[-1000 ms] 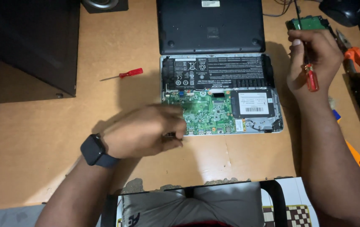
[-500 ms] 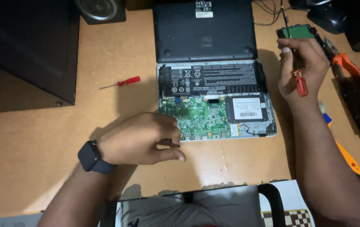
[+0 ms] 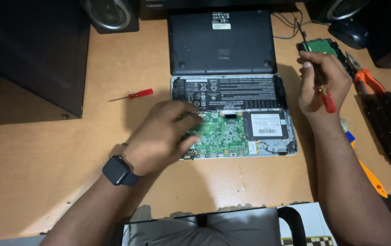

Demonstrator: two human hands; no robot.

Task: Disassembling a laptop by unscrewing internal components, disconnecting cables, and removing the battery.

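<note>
Right now the opened laptop [image 3: 232, 116] lies on the table [image 3: 45, 159] with its bottom cover [image 3: 222, 41] set just behind it. His left hand [image 3: 163, 136], watch [image 3: 117, 171] on the wrist, rests loosely spread over the left end of the green board [image 3: 222, 134], fingers touching it and gripping nothing I can see. His right hand [image 3: 321, 84] hovers beside the laptop's right edge, clenched around a red-handled screwdriver [image 3: 325, 98]. A second red screwdriver [image 3: 134, 94] lies to the left, well apart. Orange pliers [image 3: 364, 77] sit at the right.
</note>
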